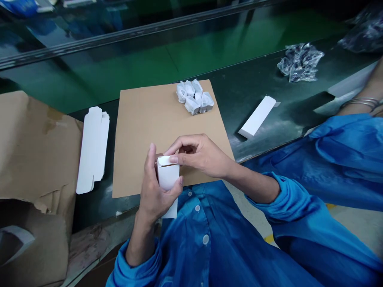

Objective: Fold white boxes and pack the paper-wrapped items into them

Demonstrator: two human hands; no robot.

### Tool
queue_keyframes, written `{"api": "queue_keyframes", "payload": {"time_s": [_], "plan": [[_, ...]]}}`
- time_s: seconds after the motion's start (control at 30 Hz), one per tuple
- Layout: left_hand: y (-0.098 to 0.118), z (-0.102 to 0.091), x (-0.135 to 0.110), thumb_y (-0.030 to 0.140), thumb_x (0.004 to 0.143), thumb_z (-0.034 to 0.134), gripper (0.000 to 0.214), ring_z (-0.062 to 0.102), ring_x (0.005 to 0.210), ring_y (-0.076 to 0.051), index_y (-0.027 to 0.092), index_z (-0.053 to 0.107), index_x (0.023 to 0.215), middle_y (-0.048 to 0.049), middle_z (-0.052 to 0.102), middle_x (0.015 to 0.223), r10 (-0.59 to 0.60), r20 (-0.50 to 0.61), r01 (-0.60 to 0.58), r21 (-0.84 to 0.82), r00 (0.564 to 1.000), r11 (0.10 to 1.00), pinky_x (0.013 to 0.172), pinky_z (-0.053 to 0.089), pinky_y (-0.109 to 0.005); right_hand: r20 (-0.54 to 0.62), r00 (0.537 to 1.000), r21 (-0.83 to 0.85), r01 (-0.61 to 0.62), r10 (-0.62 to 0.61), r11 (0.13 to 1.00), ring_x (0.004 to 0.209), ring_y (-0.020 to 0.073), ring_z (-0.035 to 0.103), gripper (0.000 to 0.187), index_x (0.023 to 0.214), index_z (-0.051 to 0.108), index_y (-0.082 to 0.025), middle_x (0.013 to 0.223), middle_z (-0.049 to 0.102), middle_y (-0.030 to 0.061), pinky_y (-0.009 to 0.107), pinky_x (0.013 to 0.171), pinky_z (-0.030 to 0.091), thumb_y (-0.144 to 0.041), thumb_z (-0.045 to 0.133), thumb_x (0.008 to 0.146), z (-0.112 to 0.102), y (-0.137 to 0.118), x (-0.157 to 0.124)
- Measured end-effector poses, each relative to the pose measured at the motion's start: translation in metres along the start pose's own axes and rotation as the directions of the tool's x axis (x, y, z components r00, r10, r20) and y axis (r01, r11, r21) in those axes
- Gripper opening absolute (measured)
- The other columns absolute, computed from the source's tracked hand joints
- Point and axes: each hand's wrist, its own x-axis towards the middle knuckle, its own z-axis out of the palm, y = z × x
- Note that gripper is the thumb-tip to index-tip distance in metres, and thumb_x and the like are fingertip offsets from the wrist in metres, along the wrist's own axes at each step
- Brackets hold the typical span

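Note:
A narrow white carton [168, 178] stands upright in front of my body, near the front edge of a brown cardboard sheet [143, 131]. My left hand [154, 191] wraps around its sides, thumb across the front. At the top, my right hand [200, 155] pinches the end flap [165, 160] between thumb and fingers. The flap is partly folded over, with a dark gap below its edge. Whatever is inside the carton is hidden. Several small wrapped pieces [194, 96] in whitish film sit at the sheet's far right corner.
Flat white carton blanks [93, 151] lie left of the sheet, beside a large torn cardboard box [38, 147]. To the right are a white carton [259, 116] and a pile of plastic-wrapped pieces [301, 62]. A co-worker's arm [363, 93] is at far right.

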Motion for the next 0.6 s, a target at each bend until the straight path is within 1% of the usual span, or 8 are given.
{"api": "queue_keyframes", "payload": {"time_s": [0.07, 0.1, 0.2, 0.3, 0.37, 0.43, 0.5, 0.6], "plan": [[0.000, -0.003, -0.001, 0.040, 0.083, 0.069, 0.093, 0.057, 0.120, -0.030, 0.025, 0.014, 0.157, -0.0175, 0.047, 0.142, -0.022, 0.049, 0.019, 0.066, 0.999, 0.998, 0.094, 0.053, -0.043, -0.026, 0.999, -0.025, 0.021, -0.021, 0.999, 0.071, 0.0090, 0.056, 0.011, 0.089, 0.073, -0.013, 0.086, 0.069, 0.0014, 0.023, 0.064, 0.043, -0.021, 0.073, 0.082, 0.002, 0.002, -0.001], [0.000, -0.003, -0.002, 0.041, 0.085, 0.067, 0.091, 0.056, 0.122, -0.030, 0.024, 0.013, 0.157, -0.0180, 0.047, 0.142, -0.034, 0.067, 0.029, 0.075, 0.997, 0.997, 0.094, 0.053, -0.044, -0.042, 0.999, -0.058, 0.032, -0.034, 0.998, 0.072, 0.0092, 0.057, 0.009, 0.088, 0.073, -0.013, 0.087, 0.069, 0.0015, 0.023, 0.064, 0.044, -0.019, 0.072, 0.082, 0.003, 0.003, -0.001], [-0.002, -0.002, -0.002, 0.043, 0.087, 0.064, 0.091, 0.058, 0.117, -0.029, 0.022, 0.010, 0.158, -0.0178, 0.052, 0.136, -0.044, 0.093, 0.036, 0.079, 0.995, 0.996, 0.091, 0.054, -0.044, -0.095, 0.994, -0.148, 0.046, -0.060, 0.988, 0.076, 0.0108, 0.060, 0.006, 0.087, 0.074, -0.014, 0.090, 0.068, 0.0020, 0.024, 0.067, 0.045, -0.017, 0.070, 0.082, 0.006, 0.005, -0.003], [-0.004, -0.001, -0.002, 0.045, 0.087, 0.063, 0.093, 0.060, 0.108, -0.027, 0.020, 0.008, 0.158, -0.0168, 0.055, 0.128, -0.010, 0.098, 0.001, 0.086, 0.995, 0.996, 0.086, 0.055, -0.042, -0.125, 0.990, -0.150, 0.040, -0.059, 0.988, 0.077, 0.0113, 0.061, 0.007, 0.087, 0.074, -0.015, 0.088, 0.068, 0.0017, 0.024, 0.067, 0.047, -0.018, 0.071, 0.082, 0.008, 0.006, -0.005], [-0.005, -0.001, -0.001, 0.045, 0.088, 0.062, 0.094, 0.060, 0.104, -0.026, 0.020, 0.006, 0.158, -0.0159, 0.056, 0.123, 0.009, 0.100, -0.018, 0.090, 0.995, 0.996, 0.084, 0.055, -0.040, -0.135, 0.987, -0.176, 0.057, -0.081, 0.983, 0.079, 0.0117, 0.062, 0.006, 0.087, 0.075, -0.016, 0.089, 0.068, 0.0016, 0.024, 0.068, 0.048, -0.017, 0.070, 0.083, 0.009, 0.006, -0.007], [-0.005, -0.001, 0.000, 0.045, 0.088, 0.062, 0.094, 0.059, 0.102, -0.025, 0.020, 0.005, 0.158, -0.0153, 0.056, 0.120, 0.014, 0.100, -0.024, 0.095, 0.995, 0.995, 0.082, 0.055, -0.039, -0.121, 0.984, -0.214, 0.101, -0.129, 0.972, 0.085, 0.0126, 0.064, 0.007, 0.087, 0.075, -0.017, 0.092, 0.069, 0.0020, 0.025, 0.073, 0.050, -0.016, 0.068, 0.085, 0.009, 0.008, -0.009], [-0.004, -0.001, 0.000, 0.045, 0.088, 0.062, 0.094, 0.058, 0.104, -0.026, 0.020, 0.005, 0.158, -0.0151, 0.055, 0.121, 0.000, 0.088, -0.008, 0.096, 0.996, 0.995, 0.083, 0.055, -0.041, -0.083, 0.979, -0.221, 0.166, -0.189, 0.961, 0.094, 0.0141, 0.066, 0.009, 0.091, 0.074, -0.017, 0.100, 0.070, 0.0036, 0.028, 0.081, 0.052, -0.017, 0.066, 0.088, 0.010, 0.011, -0.011], [-0.004, -0.001, 0.000, 0.043, 0.088, 0.063, 0.092, 0.057, 0.108, -0.026, 0.021, 0.006, 0.158, -0.0143, 0.055, 0.121, -0.020, 0.065, 0.014, 0.079, 0.998, 0.997, 0.089, 0.054, -0.043, -0.048, 0.945, -0.269, 0.301, -0.324, 0.915, 0.108, 0.0162, 0.064, 0.014, 0.101, 0.072, -0.017, 0.113, 0.070, 0.0074, 0.032, 0.092, 0.053, -0.023, 0.065, 0.090, 0.013, 0.022, -0.015]]}}
